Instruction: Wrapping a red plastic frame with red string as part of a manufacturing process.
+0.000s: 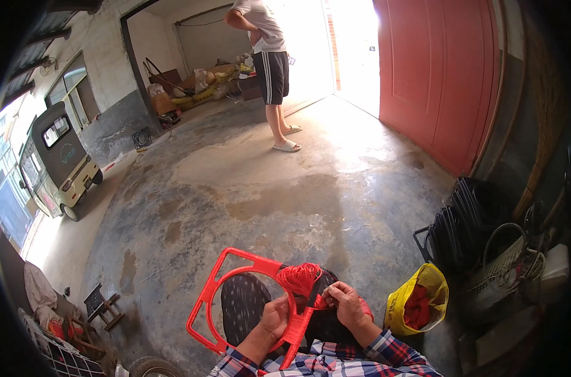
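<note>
Resting on the lap, a red plastic frame [235,295] was gripped at its right edge by the left hand [274,317], while red cord [300,278] was pinched tightly at the frame by the right hand [346,303]; a yellow bag [417,305] sat nearby.

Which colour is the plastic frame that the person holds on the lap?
The plastic frame is bright red, like the cord wound on it. The head view shows it clearly.
</note>
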Action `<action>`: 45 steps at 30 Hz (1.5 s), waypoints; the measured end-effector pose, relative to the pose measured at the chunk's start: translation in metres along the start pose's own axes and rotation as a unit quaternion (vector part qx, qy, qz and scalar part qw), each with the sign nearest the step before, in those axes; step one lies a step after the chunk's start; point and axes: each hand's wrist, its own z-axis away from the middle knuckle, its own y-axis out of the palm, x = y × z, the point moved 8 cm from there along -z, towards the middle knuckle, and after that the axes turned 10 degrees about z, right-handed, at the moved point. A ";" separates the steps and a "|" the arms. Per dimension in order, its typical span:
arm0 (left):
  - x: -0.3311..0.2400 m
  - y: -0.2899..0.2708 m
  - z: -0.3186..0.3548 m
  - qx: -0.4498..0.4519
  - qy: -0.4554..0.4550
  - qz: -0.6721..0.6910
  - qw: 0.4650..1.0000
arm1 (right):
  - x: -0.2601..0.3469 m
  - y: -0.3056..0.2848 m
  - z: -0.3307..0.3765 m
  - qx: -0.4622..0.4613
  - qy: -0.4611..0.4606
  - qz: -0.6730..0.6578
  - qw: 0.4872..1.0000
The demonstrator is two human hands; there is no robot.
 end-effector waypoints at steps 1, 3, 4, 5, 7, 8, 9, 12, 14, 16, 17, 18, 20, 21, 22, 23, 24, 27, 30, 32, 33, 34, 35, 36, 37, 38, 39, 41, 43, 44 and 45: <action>0.000 0.001 0.000 0.001 0.000 -0.001 1.000 | 0.000 0.000 0.000 -0.001 0.001 0.001 1.000; -0.001 0.004 0.001 0.002 0.000 -0.004 1.000 | 0.001 0.000 0.001 -0.002 0.003 0.001 1.000; -0.001 0.003 0.001 0.001 0.001 -0.003 1.000 | 0.003 0.002 0.001 -0.002 0.003 0.001 1.000; -0.001 0.002 0.001 0.001 0.002 -0.003 1.000 | 0.004 0.003 0.002 -0.002 0.003 0.001 1.000; -0.002 0.003 0.003 0.003 0.003 -0.003 1.000 | 0.005 0.004 0.002 -0.001 0.002 0.004 1.000; -0.001 0.003 0.002 0.004 -0.001 -0.001 1.000 | 0.004 0.002 0.002 -0.003 0.002 0.007 1.000; 0.000 0.003 0.001 0.006 -0.004 0.000 1.000 | 0.003 0.001 0.002 -0.004 0.002 0.008 1.000; 0.000 0.002 0.000 0.003 0.003 0.000 1.000 | 0.002 0.000 0.001 -0.003 0.001 0.006 1.000; -0.001 -0.001 0.000 0.003 -0.002 -0.001 1.000 | 0.003 0.002 0.002 -0.002 0.002 0.000 1.000; -0.001 -0.002 0.001 0.000 -0.002 0.001 1.000 | 0.003 0.003 0.002 0.001 0.001 0.002 1.000; -0.001 0.001 0.001 -0.001 0.001 0.003 1.000 | 0.004 0.002 0.001 0.002 -0.001 0.003 1.000; -0.001 0.004 0.002 -0.003 0.004 0.004 1.000 | 0.003 0.002 0.000 0.002 -0.002 0.002 1.000; -0.001 0.010 0.006 -0.014 0.007 -0.003 1.000 | 0.001 0.001 0.000 0.003 -0.002 -0.001 1.000; -0.002 0.013 0.008 -0.020 0.009 -0.006 1.000 | 0.001 0.001 0.000 0.003 -0.001 -0.003 1.000; -0.002 0.015 0.009 -0.022 0.009 -0.008 1.000 | 0.001 0.001 0.000 0.002 -0.001 -0.006 1.000; -0.002 0.017 0.010 -0.024 0.010 -0.010 1.000 | 0.001 0.002 0.001 0.002 0.000 -0.008 1.000; -0.002 0.017 0.011 -0.027 0.011 -0.011 1.000 | 0.001 0.002 0.001 0.001 0.001 -0.007 1.000; -0.002 0.010 0.008 -0.022 0.016 -0.013 1.000 | 0.003 0.003 0.002 -0.002 0.002 -0.006 1.000; -0.001 0.009 0.006 -0.014 0.005 -0.008 1.000 | 0.005 0.004 0.002 -0.001 0.002 -0.006 1.000; -0.001 0.006 0.004 -0.011 0.006 -0.002 1.000 | 0.005 0.002 0.005 -0.006 0.008 -0.003 1.000; 0.001 0.004 0.003 -0.010 0.004 0.001 1.000 | 0.004 0.003 0.004 -0.002 0.006 0.001 1.000; 0.000 0.004 0.003 -0.006 0.009 -0.001 1.000 | 0.002 0.005 0.002 0.002 0.004 0.004 1.000; -0.002 0.005 0.004 -0.001 0.016 -0.002 1.000 | 0.002 0.006 -0.001 0.008 0.001 0.008 1.000; -0.004 0.007 0.005 0.005 0.023 -0.004 1.000 | 0.002 0.004 0.000 0.009 -0.004 0.003 1.000; -0.002 0.009 0.007 0.002 0.009 -0.030 1.000 | 0.000 0.001 0.001 0.010 -0.009 -0.002 1.000; -0.003 0.009 0.006 0.003 0.011 -0.029 1.000 | 0.001 0.002 0.001 0.015 -0.013 -0.007 1.000; -0.002 0.008 0.005 0.005 0.013 -0.027 1.000 | 0.001 0.002 0.000 0.011 -0.012 -0.005 1.000; -0.002 0.008 0.004 0.004 0.013 -0.024 1.000 | 0.002 0.001 0.001 0.000 -0.006 -0.001 1.000; -0.001 0.007 0.002 0.000 0.008 -0.020 1.000 | 0.003 0.001 0.000 0.002 -0.007 0.005 1.000; -0.001 0.006 0.003 0.004 0.008 -0.016 1.000 | 0.003 0.001 0.000 0.001 -0.006 0.006 1.000; -0.001 0.004 0.002 0.008 0.008 -0.013 1.000 | 0.003 0.002 0.000 0.003 -0.003 0.002 1.000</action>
